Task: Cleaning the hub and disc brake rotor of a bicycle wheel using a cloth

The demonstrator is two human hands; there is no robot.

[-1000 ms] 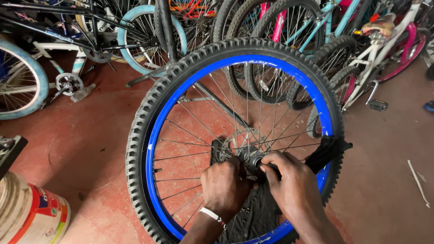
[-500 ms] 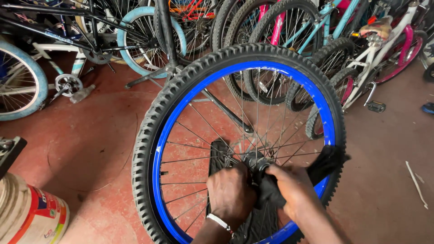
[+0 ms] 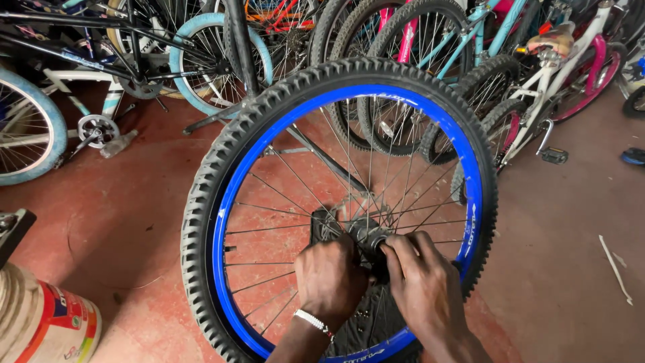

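A bicycle wheel with a blue rim (image 3: 238, 175) and a knobby black tyre (image 3: 208, 175) lies tilted in front of me, spokes running to the hub (image 3: 368, 235) in the middle. My left hand (image 3: 330, 279) has its fingers closed at the left side of the hub; a silver bracelet is on that wrist. My right hand (image 3: 424, 286) pinches the hub from the right. A dark piece (image 3: 322, 225) shows behind the spokes just left of the hub. What the fingers grip at the hub is hidden.
Several parked bicycles (image 3: 510, 74) crowd the back, pink, teal and white frames among them. A light-blue-tyred wheel (image 3: 20, 134) stands at far left. A printed bucket (image 3: 47, 323) sits at the bottom left. The floor (image 3: 134, 215) is red concrete.
The wheel has shifted up and right in view. Both hands stayed at the hub, moving closer together on it; the black cloth-like piece seen by the right hand is no longer visible.
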